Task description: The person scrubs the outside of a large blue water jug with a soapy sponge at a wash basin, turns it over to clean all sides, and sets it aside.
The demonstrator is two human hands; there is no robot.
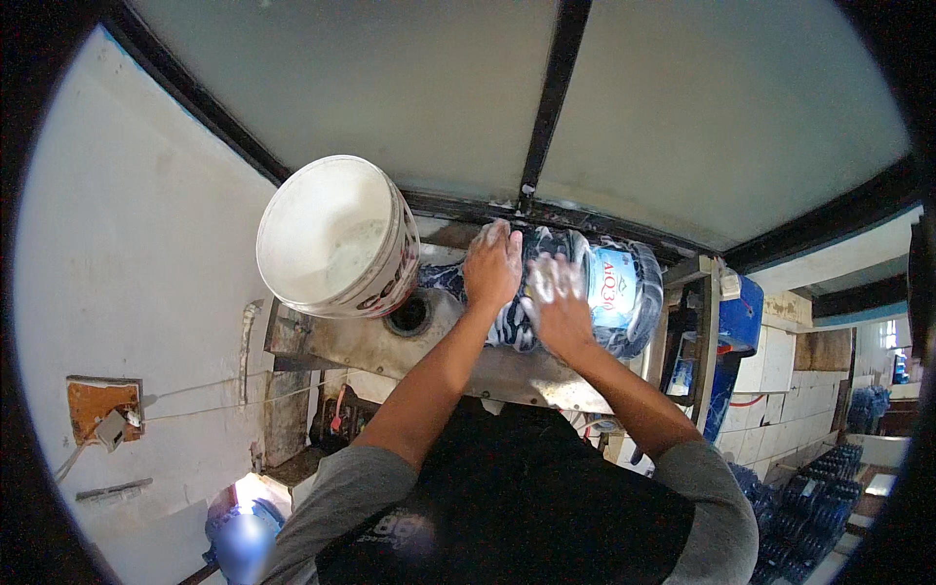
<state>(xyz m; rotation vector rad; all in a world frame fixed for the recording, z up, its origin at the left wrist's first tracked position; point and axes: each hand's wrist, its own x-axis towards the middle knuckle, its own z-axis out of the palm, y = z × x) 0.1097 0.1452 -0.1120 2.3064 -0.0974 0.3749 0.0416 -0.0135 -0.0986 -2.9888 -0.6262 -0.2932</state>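
Note:
A large clear-blue water jug (629,327) lies on its side on a metal counter, coated with white suds, with a light-blue label around its right part. My left hand (493,269) rests on its left part, fingers stretched over the top and foam on the fingertips. Close beside it, my right hand (561,304) presses flat on the middle of the jug, foamy fingers spread. Whether anything lies beneath that palm is hidden. The jug's narrower left end points towards a white bucket (327,234), which holds a little cloudy liquid.
The metal counter (361,349) has a round dark opening (409,314) below the bucket. Frosted window panes (409,88) rise behind. A blue container (741,312) stands at the right. Many dark-blue jugs (809,502) fill the lower right; another blue jug (242,536) is at lower left.

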